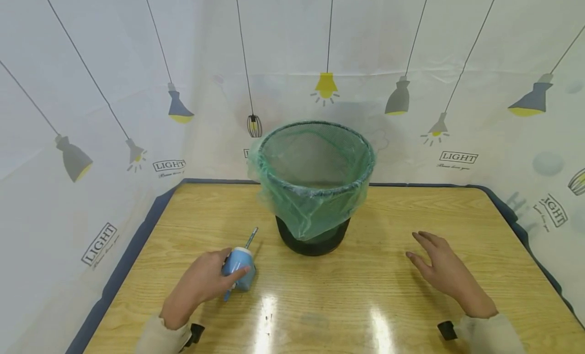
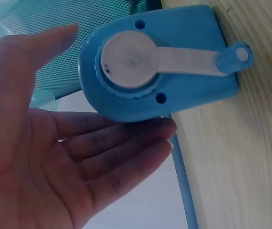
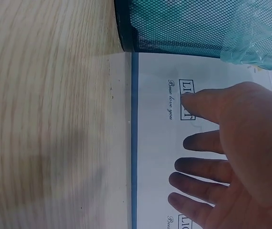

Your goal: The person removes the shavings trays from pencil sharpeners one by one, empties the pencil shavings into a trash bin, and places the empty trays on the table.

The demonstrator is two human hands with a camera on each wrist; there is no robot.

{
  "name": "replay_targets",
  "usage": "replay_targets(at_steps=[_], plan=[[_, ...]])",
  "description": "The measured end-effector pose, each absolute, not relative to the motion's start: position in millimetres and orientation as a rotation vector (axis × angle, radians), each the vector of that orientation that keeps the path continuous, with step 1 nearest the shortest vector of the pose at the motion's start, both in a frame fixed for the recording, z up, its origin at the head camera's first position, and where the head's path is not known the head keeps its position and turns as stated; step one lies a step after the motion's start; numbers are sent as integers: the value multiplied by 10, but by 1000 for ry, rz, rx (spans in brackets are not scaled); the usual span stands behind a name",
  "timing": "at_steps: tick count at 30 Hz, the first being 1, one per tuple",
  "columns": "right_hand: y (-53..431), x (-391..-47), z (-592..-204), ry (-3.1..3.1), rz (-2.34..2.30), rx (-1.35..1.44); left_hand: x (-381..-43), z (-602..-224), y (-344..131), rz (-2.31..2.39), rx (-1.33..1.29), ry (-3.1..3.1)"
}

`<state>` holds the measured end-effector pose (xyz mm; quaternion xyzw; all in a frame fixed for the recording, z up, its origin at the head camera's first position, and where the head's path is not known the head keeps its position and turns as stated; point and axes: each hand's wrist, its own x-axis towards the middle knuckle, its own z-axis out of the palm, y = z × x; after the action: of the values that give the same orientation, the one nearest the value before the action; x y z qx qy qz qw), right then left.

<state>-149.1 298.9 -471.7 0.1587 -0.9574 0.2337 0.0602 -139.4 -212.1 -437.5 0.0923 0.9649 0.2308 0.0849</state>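
Head view: blue crank sharpener (image 1: 236,261) on wooden table (image 1: 365,288), nearer than and left of the mesh bin (image 1: 313,246); thin stick (image 1: 251,237) visible just beyond it. Left hand (image 1: 201,280) open about the sharpener, fingers extended, grip pressure cannot be told. Green liner (image 1: 315,212) drapes over bin rim. Right hand (image 1: 443,270) open, fingers extended, well right of bin.

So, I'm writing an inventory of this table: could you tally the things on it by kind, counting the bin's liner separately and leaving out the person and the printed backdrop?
Blue crank sharpener: 1
Pencil: 1
Mesh bin: 1
Green liner: 1
Total: 4 visible things
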Motion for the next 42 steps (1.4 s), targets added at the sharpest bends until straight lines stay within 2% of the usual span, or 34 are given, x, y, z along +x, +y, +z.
replay_targets(at_steps=[19, 42], plan=[[2881, -1505, -4749, -2905, 694, 473, -1304, -4399, -1936, 588, 188, 2981], [2686, -1530, -4726, -2862, 755, 523, -1281, -4519, -1814, 513, 202, 3197]])
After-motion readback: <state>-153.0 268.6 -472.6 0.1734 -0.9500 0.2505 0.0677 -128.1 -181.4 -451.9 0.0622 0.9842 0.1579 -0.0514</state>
